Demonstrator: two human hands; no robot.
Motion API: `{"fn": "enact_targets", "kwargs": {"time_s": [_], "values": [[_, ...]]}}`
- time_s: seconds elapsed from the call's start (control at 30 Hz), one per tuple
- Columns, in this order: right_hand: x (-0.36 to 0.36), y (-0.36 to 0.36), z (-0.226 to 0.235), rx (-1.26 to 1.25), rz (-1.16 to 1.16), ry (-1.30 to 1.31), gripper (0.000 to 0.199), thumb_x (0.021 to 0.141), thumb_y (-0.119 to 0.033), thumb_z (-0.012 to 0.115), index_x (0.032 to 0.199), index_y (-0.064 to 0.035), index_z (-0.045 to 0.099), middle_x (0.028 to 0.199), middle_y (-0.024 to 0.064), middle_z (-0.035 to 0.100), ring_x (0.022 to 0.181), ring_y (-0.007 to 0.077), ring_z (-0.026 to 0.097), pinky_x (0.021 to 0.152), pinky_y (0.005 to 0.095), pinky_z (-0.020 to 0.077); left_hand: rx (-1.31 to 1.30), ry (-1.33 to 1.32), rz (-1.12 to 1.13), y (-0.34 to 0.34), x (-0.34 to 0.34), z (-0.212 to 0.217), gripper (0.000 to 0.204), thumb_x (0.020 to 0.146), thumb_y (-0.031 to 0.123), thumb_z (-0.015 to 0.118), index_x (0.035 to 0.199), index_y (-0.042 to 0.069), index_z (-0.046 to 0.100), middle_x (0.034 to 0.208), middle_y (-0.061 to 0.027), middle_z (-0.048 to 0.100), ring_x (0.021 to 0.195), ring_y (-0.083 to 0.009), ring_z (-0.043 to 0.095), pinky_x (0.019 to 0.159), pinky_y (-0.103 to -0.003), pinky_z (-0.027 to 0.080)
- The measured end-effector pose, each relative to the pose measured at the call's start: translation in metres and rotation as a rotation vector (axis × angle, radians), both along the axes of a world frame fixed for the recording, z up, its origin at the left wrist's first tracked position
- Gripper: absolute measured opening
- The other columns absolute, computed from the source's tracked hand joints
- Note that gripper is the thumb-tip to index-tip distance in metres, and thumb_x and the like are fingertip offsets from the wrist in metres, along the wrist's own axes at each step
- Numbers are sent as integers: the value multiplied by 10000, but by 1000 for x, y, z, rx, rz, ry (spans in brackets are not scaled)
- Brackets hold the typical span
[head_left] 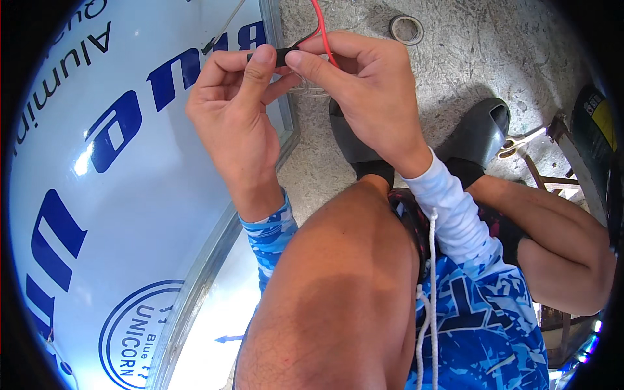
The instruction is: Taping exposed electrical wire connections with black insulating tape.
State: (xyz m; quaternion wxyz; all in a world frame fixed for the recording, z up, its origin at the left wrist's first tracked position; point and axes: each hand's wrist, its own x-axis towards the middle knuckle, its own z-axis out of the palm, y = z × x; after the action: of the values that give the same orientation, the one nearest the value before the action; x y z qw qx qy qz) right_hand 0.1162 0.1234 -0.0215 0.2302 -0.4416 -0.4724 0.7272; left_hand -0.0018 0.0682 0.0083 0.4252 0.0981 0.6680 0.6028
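Note:
At the top middle, a short black strip (281, 57), perhaps tape or a sleeve, spans the space between my fingertips. My left hand (237, 114) pinches its left end between thumb and fingers. Opposite it, my right hand (370, 88) closes thumb and forefinger at the strip's right end, where a thin black wire (305, 39) meets it. A red wire (320, 23) comes down from the top edge and passes by the right fingers. Below the strip, a thin pale wire (309, 91) loops between the hands. Fingers hide part of the joint.
A large white panel (162, 214) with blue lettering and a metal edge (208, 279) fills the left. On the grey concrete floor lie a roll of tape (406, 30) and scissors (519, 142). My black shoes (478, 130), bare knees and a metal frame (552, 182) are below and right.

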Motion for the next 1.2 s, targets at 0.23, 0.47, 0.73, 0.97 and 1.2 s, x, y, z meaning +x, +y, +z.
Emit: {"fn": "enact_targets", "kwargs": {"time_s": [0.23, 0.47, 0.73, 0.97, 1.2], "values": [[1, 1, -9, 30, -78, 114, 185, 803, -138, 722, 861, 37, 707, 576, -1, 571, 545, 30, 468, 474, 212, 348, -26, 107, 40, 0, 11, 9, 103, 848, 40, 691, 830, -28, 616, 795, -85, 650, 728, -116, 628, 662, -302, 596], [-2, 1, -3, -127, -110, 254, 184, 774, -117, 773, 862, 35, 716, 660, 8, 635, 602, 31, 524, 522, 179, 387, -58, 141, 7, -3, 13, 25, 84, 864, 59, 678, 874, -17, 645, 817, -80, 652, 757, -146, 637, 749, -363, 587], [5, 10, -8, -231, -40, 304, 193, 759, -98, 791, 869, 36, 706, 757, 41, 666, 675, 64, 585, 612, 195, 467, -153, 223, -22, -1, 20, 27, 127, 841, 34, 696, 927, -53, 663, 826, -97, 661, 758, -158, 642, 781, -371, 580], [2, 10, -7, -338, -88, 338, 158, 794, -100, 763, 892, -3, 687, 736, -2, 639, 619, 19, 504, 521, 170, 361, -123, 182, -69, -7, 28, 28, 227, 884, 67, 656, 1039, -98, 644, 954, -169, 671, 889, -232, 661, 866, -399, 545], [7, 14, 14, -466, -53, 274, 202, 825, -173, 747, 904, 12, 720, 711, 34, 658, 578, 28, 519, 445, 157, 358, -64, 202, -51, -10, 28, 21, 415, 990, 272, 505, 1053, -116, 635, 1036, -214, 655, 971, -267, 642, 900, -404, 512]]}}
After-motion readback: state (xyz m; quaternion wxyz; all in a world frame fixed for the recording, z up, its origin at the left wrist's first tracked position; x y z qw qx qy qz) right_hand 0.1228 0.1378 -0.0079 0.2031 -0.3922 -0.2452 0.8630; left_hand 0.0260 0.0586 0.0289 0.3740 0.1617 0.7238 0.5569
